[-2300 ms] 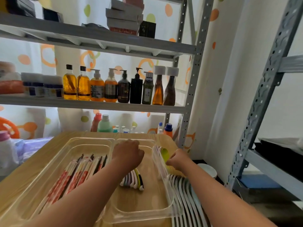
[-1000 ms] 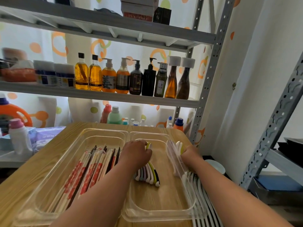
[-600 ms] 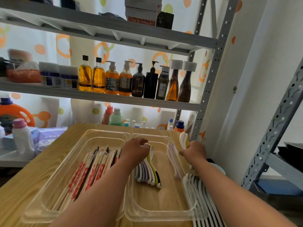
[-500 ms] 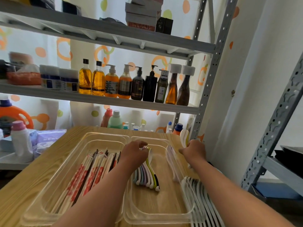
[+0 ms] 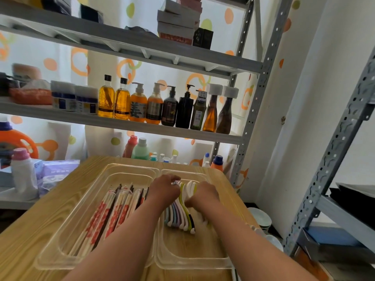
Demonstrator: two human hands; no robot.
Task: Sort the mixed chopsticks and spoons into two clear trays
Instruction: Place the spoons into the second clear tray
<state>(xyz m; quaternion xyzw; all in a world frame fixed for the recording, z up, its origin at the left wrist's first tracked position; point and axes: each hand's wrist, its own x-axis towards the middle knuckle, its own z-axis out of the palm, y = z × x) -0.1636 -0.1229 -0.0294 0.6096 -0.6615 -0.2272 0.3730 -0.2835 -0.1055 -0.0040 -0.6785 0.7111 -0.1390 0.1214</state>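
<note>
1. The wooden table point(image 5: 50, 216) carries both trays. Its right edge runs just beside the right tray, so there is little room on that side. There is bare wood on the left.
2. The left tray point(image 5: 91, 191) holds the chopsticks point(image 5: 109, 211), laid near to far. They look light and stiff and likely to roll, so they are probably best pinched mid-length.
3. The right tray point(image 5: 192, 264) touches the left tray. Its near half is bare, with room for more spoons. Its clear walls are hard to see, so hands should come in over the rim.
4. The spoon row point(image 5: 179, 217) stands on edge in the right tray's far half, handles pointing near. The spoons are probably hard, smooth and slippery, and the row could topple sideways.
5. The left hand point(image 5: 164, 191) has bent fingers over the row's far ends. I cannot tell whether it grips or only steadies them.
6. The right hand point(image 5: 205, 194), just right of the row, curls its fingers around a white spoon point(image 5: 190, 186) near the bowl, and holding it there seems sensible.
</note>
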